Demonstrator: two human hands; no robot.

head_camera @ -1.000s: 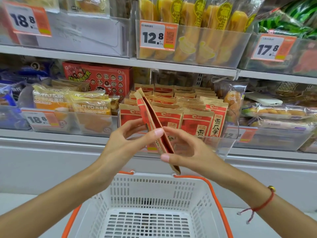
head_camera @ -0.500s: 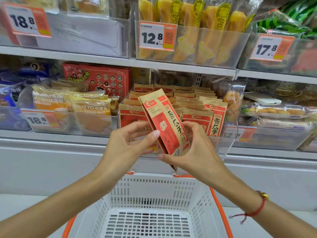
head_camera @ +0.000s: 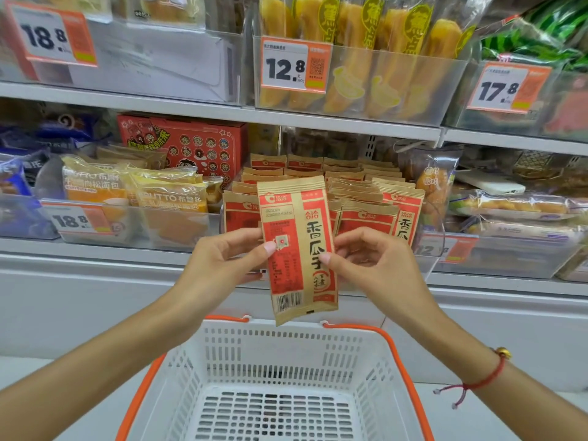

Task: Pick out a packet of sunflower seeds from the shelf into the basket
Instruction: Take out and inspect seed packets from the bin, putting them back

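Note:
A red and tan packet of sunflower seeds (head_camera: 297, 246) hangs upright in front of the shelf, its printed face towards me. My left hand (head_camera: 222, 262) pinches its left edge and my right hand (head_camera: 370, 261) pinches its right edge. Directly below stands a white basket (head_camera: 273, 354) with orange handles, with nothing in it. Behind the packet, several more of the same seed packets (head_camera: 366, 198) stand in a clear shelf bin.
Yellow bread bags (head_camera: 133, 192) fill the bin to the left, with a red box (head_camera: 187, 144) behind. The upper shelf (head_camera: 318, 117) carries yellow snack bags and price tags. More wrapped goods lie in the bin at right (head_camera: 509, 211).
The packet has turned from edge-on to face me flat and upright. Both hands have shifted to its side edges.

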